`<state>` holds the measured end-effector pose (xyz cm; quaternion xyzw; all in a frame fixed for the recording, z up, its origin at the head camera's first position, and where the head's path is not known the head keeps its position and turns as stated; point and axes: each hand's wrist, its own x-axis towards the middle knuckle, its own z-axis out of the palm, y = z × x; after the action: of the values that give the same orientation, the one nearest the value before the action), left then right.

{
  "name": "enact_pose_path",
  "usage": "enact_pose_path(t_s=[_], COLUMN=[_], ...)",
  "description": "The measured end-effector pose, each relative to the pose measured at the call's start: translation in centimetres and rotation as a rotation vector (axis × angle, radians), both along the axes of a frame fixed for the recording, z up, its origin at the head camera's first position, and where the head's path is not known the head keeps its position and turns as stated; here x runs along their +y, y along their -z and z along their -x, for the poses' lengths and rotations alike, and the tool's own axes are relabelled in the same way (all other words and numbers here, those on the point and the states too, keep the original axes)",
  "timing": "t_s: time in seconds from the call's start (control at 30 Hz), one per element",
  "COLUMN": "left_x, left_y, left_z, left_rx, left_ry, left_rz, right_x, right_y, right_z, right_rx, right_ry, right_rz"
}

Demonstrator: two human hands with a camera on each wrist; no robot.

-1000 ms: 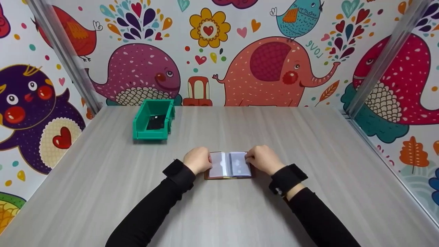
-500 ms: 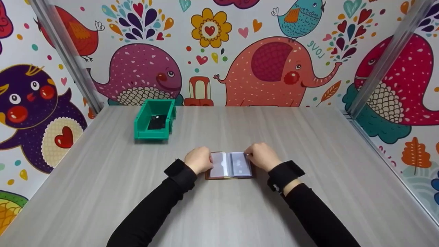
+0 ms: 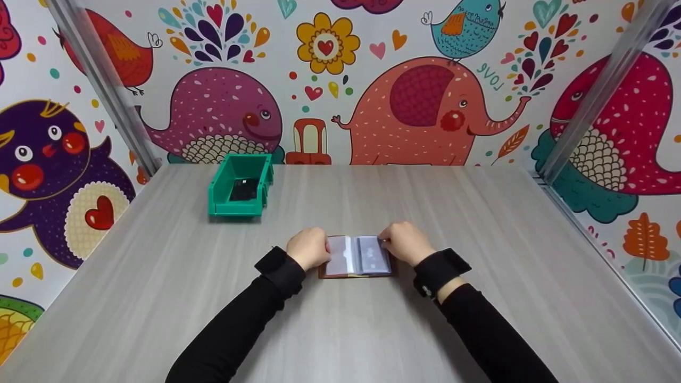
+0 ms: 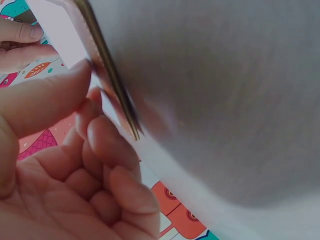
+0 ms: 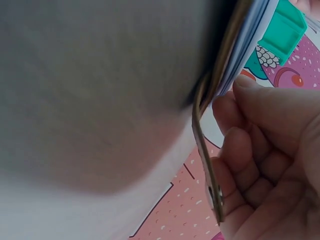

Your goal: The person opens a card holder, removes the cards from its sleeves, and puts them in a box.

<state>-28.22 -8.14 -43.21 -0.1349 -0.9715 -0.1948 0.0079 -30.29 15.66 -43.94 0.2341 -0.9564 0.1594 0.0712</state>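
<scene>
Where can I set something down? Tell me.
Table is bare right of the bin, beyond the wallet, and nearer, between the sleeves. Crowded: the wallet, with left hand and right hand at its sides.

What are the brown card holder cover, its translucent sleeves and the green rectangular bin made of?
Brown card holder cover: seemingly smooth leather or imitation, judging by its bent strap. Translucent sleeves: probably thin glossy plastic, given their sheen. Green rectangular bin: likely smooth moulded plastic, evenly coloured.
</scene>
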Motion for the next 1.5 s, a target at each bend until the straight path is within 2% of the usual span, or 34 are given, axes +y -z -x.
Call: enact_pose_path(t_s=[0.27,0.87,1.23,1.5], left_x=[-0.1,0.2,0.1,0.0], left_y=[0.0,0.0,-0.2,0.0], left_z=[0.0,0.1,0.0,0.0], left_rx=[-0.005,0.004,-0.028,0.007], left_ry=[0.010,-0.005,-0.020,0.002], left_rz=[-0.016,0.012,0.002,0.002], right_x=[0.0,-0.1,0.0,0.1], right_y=[0.2,0.1,0.2,0.1], right_z=[0.0,-0.6,-1.0,-1.2], right_rx=[0.034,0.026,0.058,0.049], right_ry=[-0.025,-0.005,-0.070,-0.115], right_rz=[0.004,-0.003,-0.006,-0.005])
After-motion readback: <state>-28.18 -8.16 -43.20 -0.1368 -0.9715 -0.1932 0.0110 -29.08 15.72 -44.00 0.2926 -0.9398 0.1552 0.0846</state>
